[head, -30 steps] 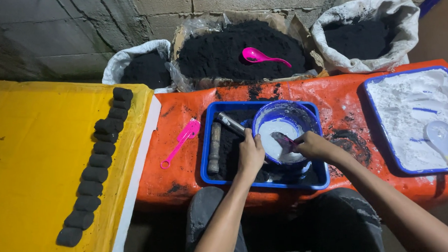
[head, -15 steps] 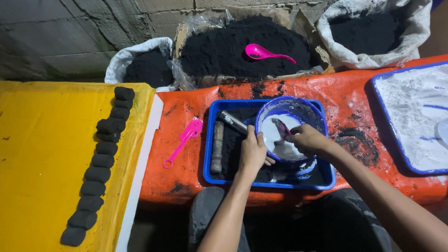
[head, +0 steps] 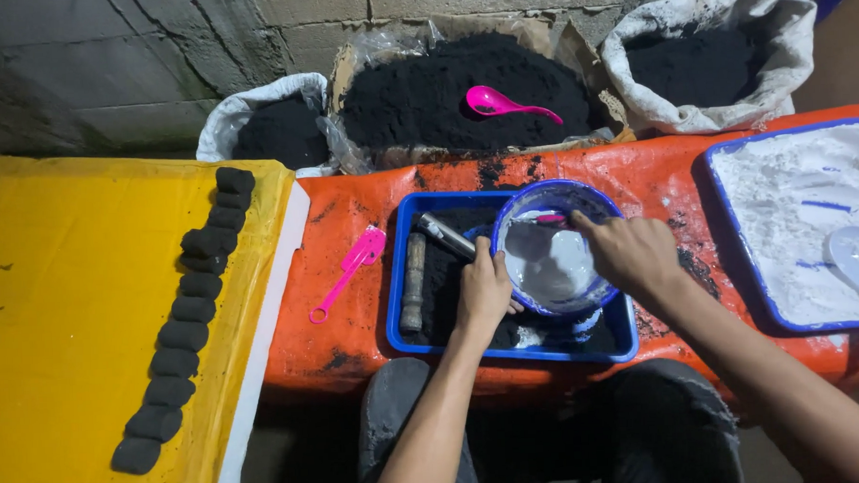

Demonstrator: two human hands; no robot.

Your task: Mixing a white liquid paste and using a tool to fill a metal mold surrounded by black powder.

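Orange table [head: 357, 339] with one blue tray [head: 397, 271], left hand [head: 483, 287] clamped on one bowl [head: 554, 261], right hand's [head: 630, 254] grip indiscernible.

white sack [head: 271, 123] far left | torn carton [head: 462, 78] centre | white sack [head: 718, 50] right

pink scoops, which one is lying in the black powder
The pink spoon lying on the middle heap of black powder by the wall. The other, a flat pink scoop, lies on the orange sheet left of the blue tray.
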